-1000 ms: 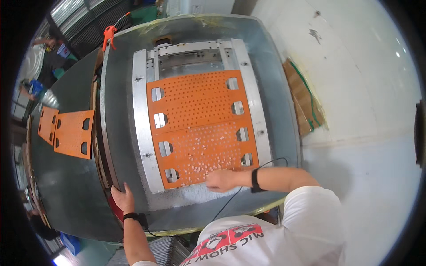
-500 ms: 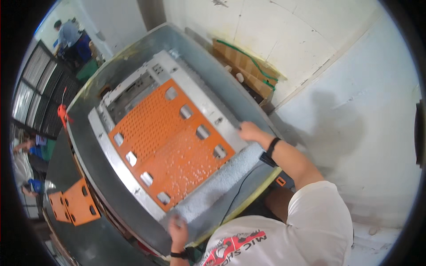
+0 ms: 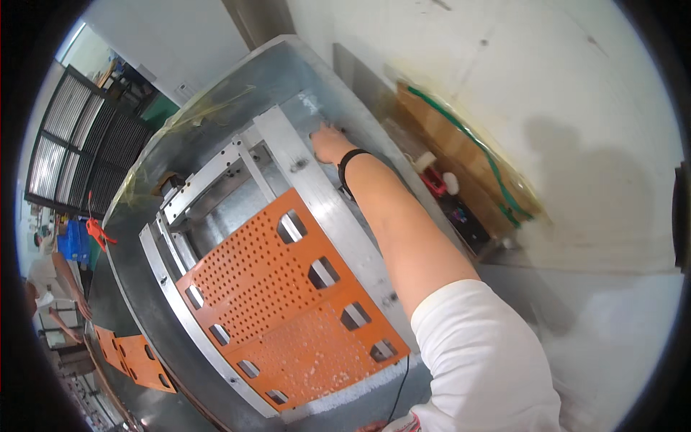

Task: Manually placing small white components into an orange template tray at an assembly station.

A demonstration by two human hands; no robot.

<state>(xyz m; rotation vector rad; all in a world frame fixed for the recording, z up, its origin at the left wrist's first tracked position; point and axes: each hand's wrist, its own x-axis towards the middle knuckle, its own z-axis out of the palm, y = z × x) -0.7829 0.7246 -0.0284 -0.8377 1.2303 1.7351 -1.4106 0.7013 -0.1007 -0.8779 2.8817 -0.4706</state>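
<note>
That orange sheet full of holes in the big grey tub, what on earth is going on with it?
A person's right hand is down in the far right part of the grey tub, just outside the metal frame; whether it holds anything is unclear. The orange perforated panels lie between the frame's side rails, and small white pellets are scattered over the nearer one.
</note>
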